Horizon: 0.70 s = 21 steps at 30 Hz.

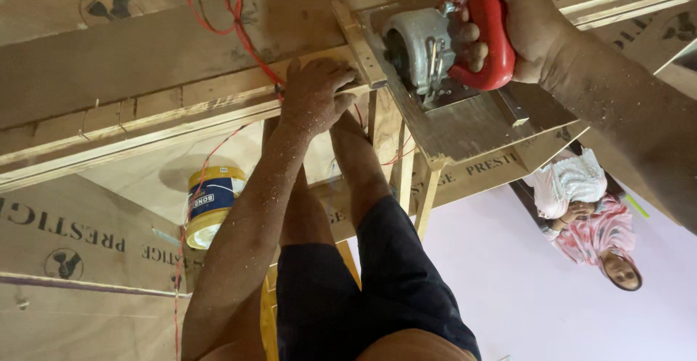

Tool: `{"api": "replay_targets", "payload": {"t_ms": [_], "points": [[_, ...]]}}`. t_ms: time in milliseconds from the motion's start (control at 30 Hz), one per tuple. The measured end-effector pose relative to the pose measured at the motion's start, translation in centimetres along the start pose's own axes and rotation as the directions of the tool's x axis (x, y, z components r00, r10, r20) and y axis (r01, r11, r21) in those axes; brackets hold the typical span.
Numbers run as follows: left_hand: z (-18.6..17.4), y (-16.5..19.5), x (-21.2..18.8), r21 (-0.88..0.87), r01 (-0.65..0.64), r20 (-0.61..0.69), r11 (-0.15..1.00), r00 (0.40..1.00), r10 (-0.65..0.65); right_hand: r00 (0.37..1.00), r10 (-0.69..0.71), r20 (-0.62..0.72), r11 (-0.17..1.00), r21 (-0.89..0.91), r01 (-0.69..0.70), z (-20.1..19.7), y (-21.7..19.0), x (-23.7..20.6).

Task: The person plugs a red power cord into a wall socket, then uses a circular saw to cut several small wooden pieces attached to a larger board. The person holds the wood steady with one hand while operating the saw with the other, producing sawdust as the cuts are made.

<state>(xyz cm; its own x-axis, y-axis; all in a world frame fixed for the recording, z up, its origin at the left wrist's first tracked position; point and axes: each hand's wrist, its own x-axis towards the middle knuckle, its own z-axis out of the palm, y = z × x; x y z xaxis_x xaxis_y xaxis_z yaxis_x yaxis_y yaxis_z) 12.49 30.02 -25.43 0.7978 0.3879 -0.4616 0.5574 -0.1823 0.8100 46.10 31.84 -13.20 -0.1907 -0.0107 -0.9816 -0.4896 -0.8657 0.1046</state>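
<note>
Red plastic handle of a grey-motored circular saw: right hand wrapped tight round it. Saw sits on a plywood base plate over the long pale wooden strip. Left hand presses flat, fingers spread, on that strip, just left of the saw. Red wire passes behind. Yellow-and-blue tin lies nearer the plywood sheets.

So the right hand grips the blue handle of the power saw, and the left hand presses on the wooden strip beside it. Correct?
Not quite. The head view shows that the handle is red, not blue. The rest holds: the right hand grips that handle of the power saw, and the left hand presses on the wooden strip beside it.
</note>
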Motion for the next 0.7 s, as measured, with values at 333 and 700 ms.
{"api": "replay_targets", "payload": {"t_ms": [333,700], "points": [[0.0,0.0,0.1,-0.006,0.012,0.012,1.000,1.000,-0.012,0.999,0.031,0.015,0.999,0.035,-0.031,-1.3,-0.4,1.9],[0.2,0.0,-0.2,0.002,-0.015,-0.068,1.000,0.998,0.015,1.000,0.006,0.002,0.996,-0.094,-0.005,-0.5,-1.3,3.3]]}}
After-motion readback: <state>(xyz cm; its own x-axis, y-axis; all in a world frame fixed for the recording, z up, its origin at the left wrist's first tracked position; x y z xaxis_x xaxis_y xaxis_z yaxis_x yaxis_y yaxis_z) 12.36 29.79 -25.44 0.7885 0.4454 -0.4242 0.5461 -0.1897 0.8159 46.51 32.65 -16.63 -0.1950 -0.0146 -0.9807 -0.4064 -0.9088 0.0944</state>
